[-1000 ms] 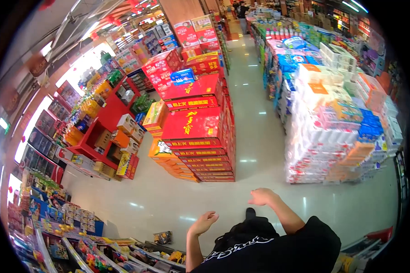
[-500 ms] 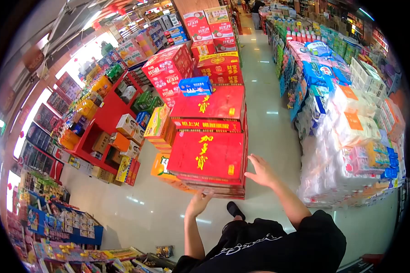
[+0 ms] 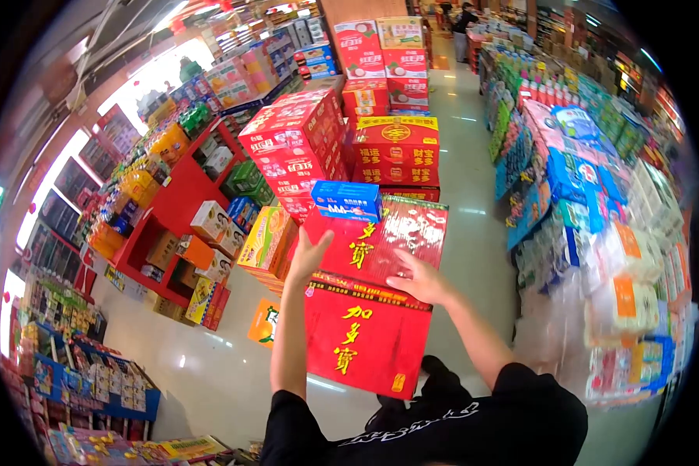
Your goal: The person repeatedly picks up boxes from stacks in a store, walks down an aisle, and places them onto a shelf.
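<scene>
Two red drink cartons with yellow lettering top the stacks before me: a front carton (image 3: 365,334) and a rear carton (image 3: 412,233). A small blue box (image 3: 346,200) rests on the rear one. My left hand (image 3: 311,255), thumb and fingers apart, is by the rear carton's left side, just below the blue box. Over the right part of that same carton is my right hand (image 3: 418,278), fingers stretched out. Whether either hand touches the cardboard I cannot tell. Neither hand holds anything.
Stacked red cartons (image 3: 396,147) stand behind. To the left are orange-and-green boxes (image 3: 268,241) and a red shelf (image 3: 180,198) of bottles. On the right, wrapped paper packs (image 3: 625,291) line the aisle (image 3: 462,155). A person (image 3: 464,31) stands far back.
Both hands have moved forward from the front carton's edges to the rear carton. The view has shifted, so the stacks appear lower in it.
</scene>
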Demonstrator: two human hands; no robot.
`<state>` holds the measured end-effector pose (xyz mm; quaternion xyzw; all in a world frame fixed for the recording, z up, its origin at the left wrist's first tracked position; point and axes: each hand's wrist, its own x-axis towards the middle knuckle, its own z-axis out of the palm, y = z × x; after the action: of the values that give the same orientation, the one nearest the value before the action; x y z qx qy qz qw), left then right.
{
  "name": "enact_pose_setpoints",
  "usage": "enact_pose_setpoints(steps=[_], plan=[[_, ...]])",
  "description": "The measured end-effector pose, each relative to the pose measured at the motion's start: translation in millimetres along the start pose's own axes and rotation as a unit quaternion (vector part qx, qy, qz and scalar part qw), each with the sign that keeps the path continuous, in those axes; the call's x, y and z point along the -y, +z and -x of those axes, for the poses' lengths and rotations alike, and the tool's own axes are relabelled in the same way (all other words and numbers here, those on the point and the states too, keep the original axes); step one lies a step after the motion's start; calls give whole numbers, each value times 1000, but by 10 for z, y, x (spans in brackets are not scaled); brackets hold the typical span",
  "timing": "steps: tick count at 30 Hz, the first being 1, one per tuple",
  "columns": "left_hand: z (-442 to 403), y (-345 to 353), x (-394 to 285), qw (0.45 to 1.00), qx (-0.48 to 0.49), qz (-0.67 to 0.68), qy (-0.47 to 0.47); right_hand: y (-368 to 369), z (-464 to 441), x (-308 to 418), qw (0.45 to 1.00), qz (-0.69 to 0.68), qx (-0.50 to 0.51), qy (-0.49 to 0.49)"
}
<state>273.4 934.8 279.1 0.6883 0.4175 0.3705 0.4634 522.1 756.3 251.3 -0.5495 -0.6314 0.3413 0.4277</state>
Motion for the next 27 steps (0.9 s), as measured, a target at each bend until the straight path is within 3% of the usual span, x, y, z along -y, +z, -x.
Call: enact_pose_setpoints(steps=[2, 4, 6, 7, 11, 13, 14, 15, 16, 18, 22, 25, 27], plan=[[-333, 59, -110, 999, -22, 30, -2, -74, -413, -71, 1000, -19, 3, 8], [-965, 139, 541, 989, -145, 18, 3, -161, -766, -140, 999, -33, 14, 26], [-1057, 297, 516, 973, -209, 95, -6, -224, -1046, -199, 999, -45, 16, 24], [-1106, 251, 477, 984, -103, 142, 31, -223, -1105, -219, 998, -48, 15, 24], [-932, 565, 440, 966, -250, 64, -27, -154, -1289, -416, 994, -102, -23, -14], [-674, 683, 306, 966, -257, 7, -12, -129, -1260, -455, 989, -140, -36, 5], [-517, 707, 188, 965, -262, -25, -6, -75, -1225, -472, 986, -137, -91, -29], [-368, 722, 116, 965, -261, -37, -4, -98, -1185, -384, 980, -183, -72, -1], [-229, 738, 167, 944, -311, -107, -17, -110, -1130, -283, 972, -229, -53, 30], [226, 851, -275, 920, -366, -141, -11, 59, -994, -166, 944, -321, -70, -26], [1354, 959, -957, 888, -431, -157, 16, 278, -285, 664, 901, -428, -61, -23], [2359, 1096, -986, 799, -555, -222, 58, 510, 475, 1203, 886, -463, -14, -12], [3047, 1192, -1156, 778, -595, -166, 114, 777, 982, 1400, 866, -498, 37, -19]])
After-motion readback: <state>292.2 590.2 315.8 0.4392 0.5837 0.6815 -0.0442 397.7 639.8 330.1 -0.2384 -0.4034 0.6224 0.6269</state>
